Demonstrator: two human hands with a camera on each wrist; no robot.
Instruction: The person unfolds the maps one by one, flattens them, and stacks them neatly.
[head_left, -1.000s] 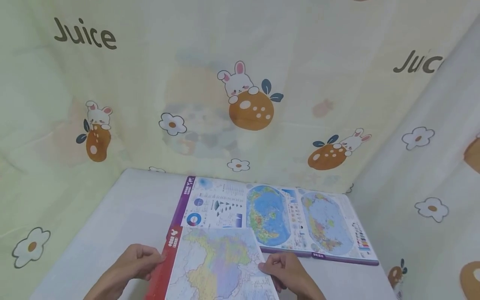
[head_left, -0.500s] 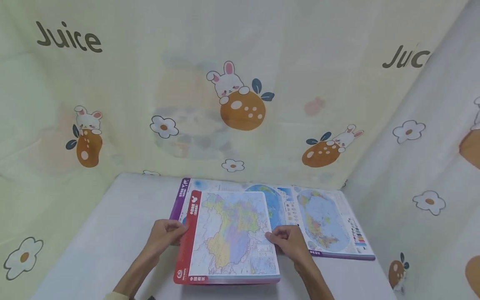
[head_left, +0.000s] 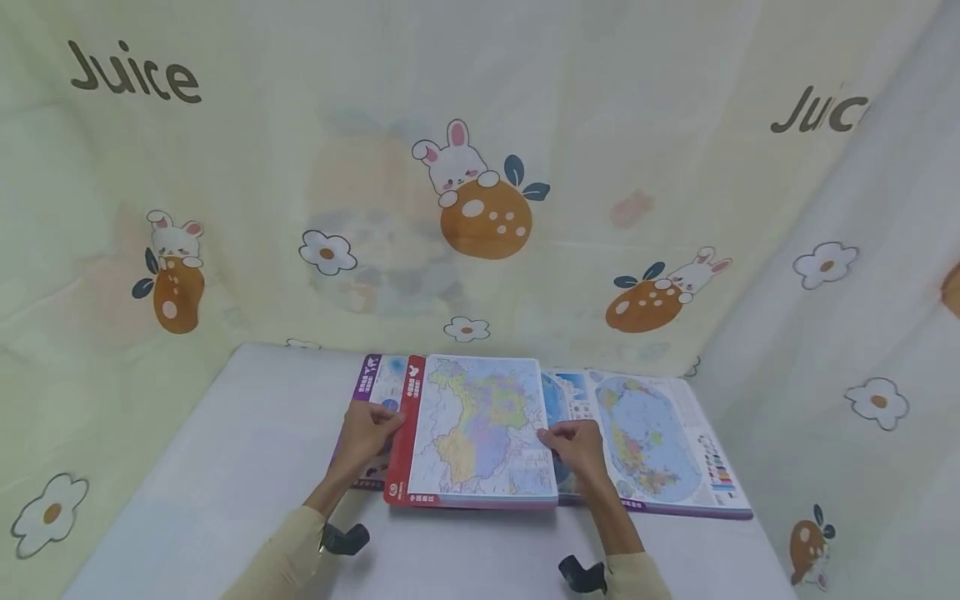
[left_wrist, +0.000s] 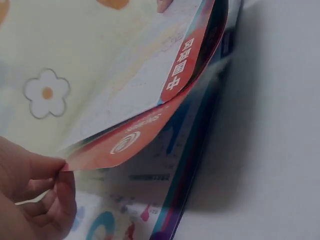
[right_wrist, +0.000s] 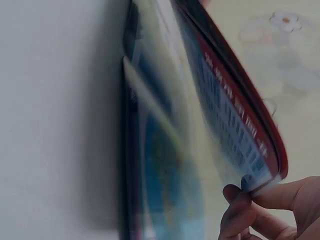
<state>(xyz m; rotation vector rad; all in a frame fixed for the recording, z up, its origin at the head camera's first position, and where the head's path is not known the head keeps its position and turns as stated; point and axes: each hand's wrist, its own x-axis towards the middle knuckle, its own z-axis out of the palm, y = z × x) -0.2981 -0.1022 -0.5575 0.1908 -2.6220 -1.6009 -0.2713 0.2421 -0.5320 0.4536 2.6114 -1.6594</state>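
A folded, red-edged map is held up over a purple-edged world map that lies spread on the white table. My left hand pinches its red left edge between thumb and fingers. At the opposite edge, my right hand pinches the map too. In the left wrist view the left hand grips a corner of the red layer, whose layers bow apart slightly. The right wrist view has the right hand pinching the other side, with the world map beneath. The held map hides the world map's middle.
Behind the white table hangs a pale curtain with rabbits, fruit and flowers; it continues along both sides. Black curved pieces stick out near both wrists. The world map reaches almost to the curtain.
Both hands have carried the red-edged map away from me and up over the world map, covering more of its middle. The head view has shifted slightly. The pinch grips stay.
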